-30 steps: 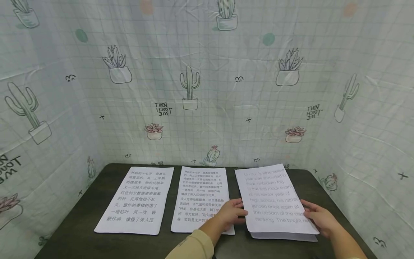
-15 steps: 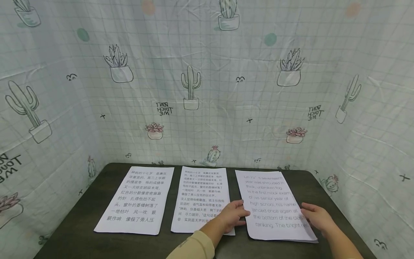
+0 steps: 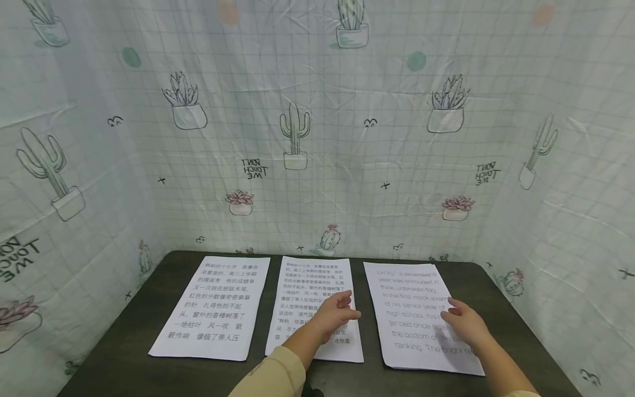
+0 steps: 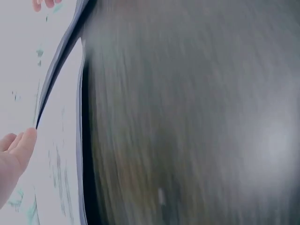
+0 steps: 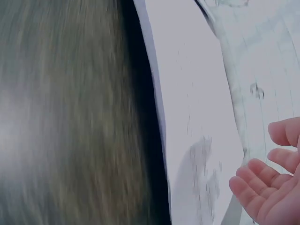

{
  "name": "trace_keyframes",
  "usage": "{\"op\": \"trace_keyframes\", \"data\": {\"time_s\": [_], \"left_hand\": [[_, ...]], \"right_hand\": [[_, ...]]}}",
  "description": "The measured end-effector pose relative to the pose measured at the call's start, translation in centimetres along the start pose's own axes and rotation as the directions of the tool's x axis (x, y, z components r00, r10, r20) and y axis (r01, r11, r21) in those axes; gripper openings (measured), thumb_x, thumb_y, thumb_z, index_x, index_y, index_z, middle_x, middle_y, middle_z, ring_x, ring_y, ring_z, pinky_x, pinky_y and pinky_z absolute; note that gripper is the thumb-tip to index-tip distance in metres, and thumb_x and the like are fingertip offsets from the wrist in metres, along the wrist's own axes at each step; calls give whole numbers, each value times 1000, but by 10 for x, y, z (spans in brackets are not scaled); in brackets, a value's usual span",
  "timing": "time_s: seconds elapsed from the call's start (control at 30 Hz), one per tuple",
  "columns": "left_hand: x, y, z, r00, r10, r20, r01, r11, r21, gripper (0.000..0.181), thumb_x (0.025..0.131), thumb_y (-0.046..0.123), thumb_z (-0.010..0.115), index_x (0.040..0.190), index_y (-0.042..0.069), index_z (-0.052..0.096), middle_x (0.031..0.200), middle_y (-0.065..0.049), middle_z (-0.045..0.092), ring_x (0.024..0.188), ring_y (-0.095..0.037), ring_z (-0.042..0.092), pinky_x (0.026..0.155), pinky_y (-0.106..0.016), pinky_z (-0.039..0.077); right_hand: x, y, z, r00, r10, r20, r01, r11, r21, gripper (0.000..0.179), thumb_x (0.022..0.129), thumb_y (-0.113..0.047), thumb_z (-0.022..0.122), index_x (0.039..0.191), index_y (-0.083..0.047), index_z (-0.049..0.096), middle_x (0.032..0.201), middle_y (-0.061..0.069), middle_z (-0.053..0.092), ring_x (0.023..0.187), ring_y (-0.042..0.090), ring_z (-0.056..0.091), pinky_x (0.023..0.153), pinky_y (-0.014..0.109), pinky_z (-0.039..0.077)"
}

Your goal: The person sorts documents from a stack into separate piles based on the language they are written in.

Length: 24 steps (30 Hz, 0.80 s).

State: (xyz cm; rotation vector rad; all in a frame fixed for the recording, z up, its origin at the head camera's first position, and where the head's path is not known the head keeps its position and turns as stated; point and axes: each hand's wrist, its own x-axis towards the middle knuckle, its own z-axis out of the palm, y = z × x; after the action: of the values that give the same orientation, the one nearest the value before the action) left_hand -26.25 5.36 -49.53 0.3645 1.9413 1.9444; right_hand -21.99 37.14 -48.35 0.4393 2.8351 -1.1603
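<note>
Three printed paper stacks lie side by side. On the right stack (image 3: 407, 314) the text is English; the middle stack (image 3: 302, 281) and left stack (image 3: 213, 309) carry Chinese characters. My left hand (image 3: 332, 318) is over the lower right part of the middle stack, fingers loosely bent, holding nothing. Over the right edge of the English stack hovers my right hand (image 3: 466, 325), covering the ends of some lines. In the right wrist view its fingers (image 5: 255, 187) are relaxed, with nothing between them. The left wrist view shows fingers (image 4: 21, 147) beside a paper edge (image 4: 70, 140).
A dark tabletop (image 3: 119, 331) bears the stacks, with narrow strips between them. Pale cloth (image 3: 317, 138) printed with cacti and grid lines surrounds the table at the back and both sides.
The lifted upper sheets of the right stack have come down flat. My left hand has left that stack's left edge and moved left; my right hand has shifted inward over its right edge.
</note>
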Motion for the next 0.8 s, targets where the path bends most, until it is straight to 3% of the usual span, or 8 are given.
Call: {"op": "trace_keyframes", "data": {"time_s": [0.43, 0.8], "left_hand": [[-7, -3, -59, 997, -13, -76, 14, 1000, 21, 74, 86, 8, 66, 150, -3, 31, 154, -28, 33, 141, -43, 36, 107, -50, 44], [-33, -4, -110, 990, -8, -143, 19, 997, 71, 74, 88, 10, 64, 151, -5, 27, 154, -30, 32, 141, -45, 34, 110, -52, 41]], "right_hand": [[3, -46, 40, 996, -63, 58, 55, 989, 138, 64, 99, -21, 48, 150, 8, 23, 141, 39, 39, 127, 51, 46, 97, 51, 51], [-2, -74, 75, 990, -102, 93, 82, 976, 200, 59, 98, -17, 52, 149, 4, 32, 137, 34, 49, 120, 45, 54, 89, 42, 56]]}}
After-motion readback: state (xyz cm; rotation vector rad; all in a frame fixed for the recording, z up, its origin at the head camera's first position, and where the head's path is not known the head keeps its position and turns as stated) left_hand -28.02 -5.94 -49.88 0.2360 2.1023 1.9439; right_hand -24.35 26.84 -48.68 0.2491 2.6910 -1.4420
